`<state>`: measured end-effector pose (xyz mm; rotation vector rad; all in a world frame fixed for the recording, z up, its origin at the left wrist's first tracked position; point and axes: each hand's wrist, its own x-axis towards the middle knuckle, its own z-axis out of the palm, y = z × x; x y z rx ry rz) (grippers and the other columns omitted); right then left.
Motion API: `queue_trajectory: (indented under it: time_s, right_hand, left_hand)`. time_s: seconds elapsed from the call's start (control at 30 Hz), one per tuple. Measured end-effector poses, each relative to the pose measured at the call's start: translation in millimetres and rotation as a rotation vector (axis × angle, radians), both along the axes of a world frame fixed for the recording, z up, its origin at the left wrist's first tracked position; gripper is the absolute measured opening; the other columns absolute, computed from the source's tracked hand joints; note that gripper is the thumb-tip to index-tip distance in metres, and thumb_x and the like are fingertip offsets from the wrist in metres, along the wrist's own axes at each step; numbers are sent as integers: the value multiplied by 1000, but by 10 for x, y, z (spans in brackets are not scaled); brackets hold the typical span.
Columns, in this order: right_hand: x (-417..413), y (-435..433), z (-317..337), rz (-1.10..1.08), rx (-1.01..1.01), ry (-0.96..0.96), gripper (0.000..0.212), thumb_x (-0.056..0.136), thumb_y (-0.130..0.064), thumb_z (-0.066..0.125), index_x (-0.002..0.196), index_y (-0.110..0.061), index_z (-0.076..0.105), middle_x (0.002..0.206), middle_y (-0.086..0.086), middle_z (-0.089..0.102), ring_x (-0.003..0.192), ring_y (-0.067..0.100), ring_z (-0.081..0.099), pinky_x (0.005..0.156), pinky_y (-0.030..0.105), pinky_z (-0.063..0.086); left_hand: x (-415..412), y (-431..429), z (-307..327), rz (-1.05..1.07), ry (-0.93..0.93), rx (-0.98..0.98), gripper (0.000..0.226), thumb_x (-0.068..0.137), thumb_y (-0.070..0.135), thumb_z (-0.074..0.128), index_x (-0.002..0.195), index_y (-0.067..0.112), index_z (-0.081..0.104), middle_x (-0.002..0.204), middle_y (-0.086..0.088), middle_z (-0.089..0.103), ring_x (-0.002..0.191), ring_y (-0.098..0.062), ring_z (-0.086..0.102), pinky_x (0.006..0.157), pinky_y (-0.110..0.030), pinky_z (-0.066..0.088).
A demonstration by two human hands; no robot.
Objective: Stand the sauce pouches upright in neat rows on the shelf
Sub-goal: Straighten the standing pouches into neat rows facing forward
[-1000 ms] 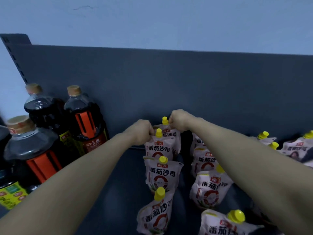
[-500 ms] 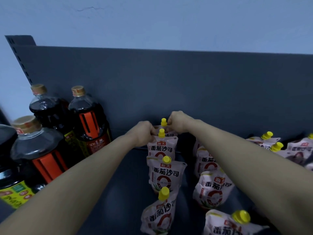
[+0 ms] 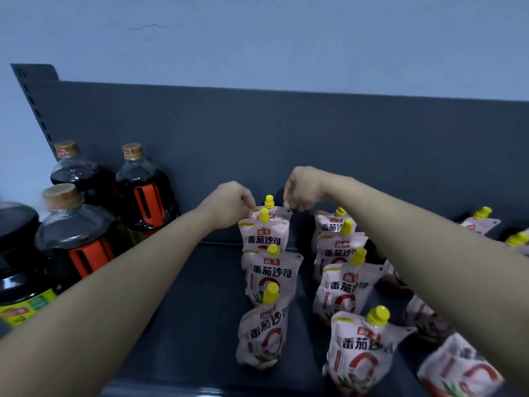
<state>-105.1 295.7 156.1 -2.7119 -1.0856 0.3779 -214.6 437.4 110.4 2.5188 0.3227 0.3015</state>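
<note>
At the shelf's back, white yellow-capped rearmost pouch, upright, top corners pinched by both hands' fingers.

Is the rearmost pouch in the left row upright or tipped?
Upright: the rearmost pouch has its yellow cap pointing up, with the left hand and right hand pinching its top corners.

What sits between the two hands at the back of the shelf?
Head view: the rearmost white pouch's yellow cap, between left hand and right hand.

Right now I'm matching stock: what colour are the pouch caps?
Yellow caps on white pouches, clearest in the head view.
</note>
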Motion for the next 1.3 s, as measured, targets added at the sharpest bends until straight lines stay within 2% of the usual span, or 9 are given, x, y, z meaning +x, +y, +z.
queue_trajectory:
  time_s: [0.13,0.33,0.5,0.6,0.7,0.83,1.03,1.13,1.3]
  right_hand:
    - [-192,-58,-19,40,-96,146,17,85,5,59,84,-7,70,90,16,68,72,24,65,64,26,56]
    - [-501,-98,-118,45,-238,237,39,82,2,66,120,-9,65,110,13,68,101,25,66,77,29,56]
    - [-672,-86,-289,21,-241,236,25,81,-13,74,105,-13,65,82,-5,56,82,17,56,58,20,48]
    - [-719,-74,-426,24,-261,133,19,82,-23,74,84,-14,57,79,-3,51,80,20,52,53,22,43]
    - [-747,-75,-525,28,-277,50,30,85,-26,70,66,-16,49,82,4,53,82,26,52,66,26,46]
    - [-760,-88,-584,58,-301,-49,33,89,-28,65,66,-15,46,80,8,53,80,25,50,71,27,43]
    - [-751,-124,-592,101,-280,-89,16,93,-21,58,89,-7,52,91,11,53,82,25,50,71,29,43]
    - [-742,-129,-603,95,-253,-44,17,93,-16,57,79,-7,52,87,13,52,79,26,52,75,35,51]
    - [-739,-133,-604,112,-210,41,35,91,-20,62,63,-15,43,69,2,42,73,25,50,55,25,45]
  left_hand:
    - [-186,-79,85,-5,-48,-15,6,82,10,64,82,8,70,66,10,59,64,-6,54,56,-17,43]
    - [-527,-142,97,-193,81,-186,30,88,31,62,78,4,69,75,-5,71,65,-12,66,63,-23,55]
    - [-844,-273,20,-392,364,-279,37,74,56,64,86,23,75,92,0,75,84,-10,71,77,-23,57]
    - [-935,-430,-109,-449,511,-127,36,72,49,71,90,18,73,95,-5,72,80,-7,63,76,-22,50]
    - [-960,-562,-278,-426,512,21,21,80,33,67,74,13,66,79,-5,66,69,-12,54,65,-25,43]
    - [-992,-600,-359,-382,455,-5,31,87,15,57,56,17,54,65,4,57,61,-11,51,57,-23,43]
    - [-1040,-615,-354,-429,506,-55,16,89,15,59,88,3,70,107,-13,70,100,-27,66,87,-40,57]
    - [-1045,-598,-364,-402,502,-57,23,90,14,57,99,-5,67,111,-19,67,104,-32,64,89,-45,55]
    - [-1069,-596,-370,-371,488,-68,23,90,10,57,102,-7,66,108,-20,67,103,-35,62,93,-50,50]
